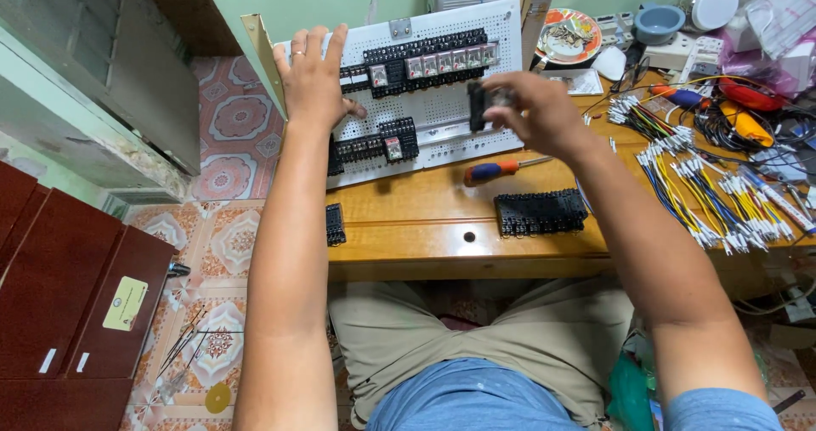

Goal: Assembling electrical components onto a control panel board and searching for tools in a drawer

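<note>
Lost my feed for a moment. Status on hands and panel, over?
Left hand flat on white perforated panel, steadying. Right hand pinching black relay socket at the rail. Screwdriver lying below, clear.

Bench (425,201) glossy varnished wood. Perforated panel (442,112) matt white, probably painted metal. Relay bases (541,212) matt black plastic. Screwdriver (501,170) handle smooth glossy plastic. Floor tiles (229,125) patterned, smooth.
</note>
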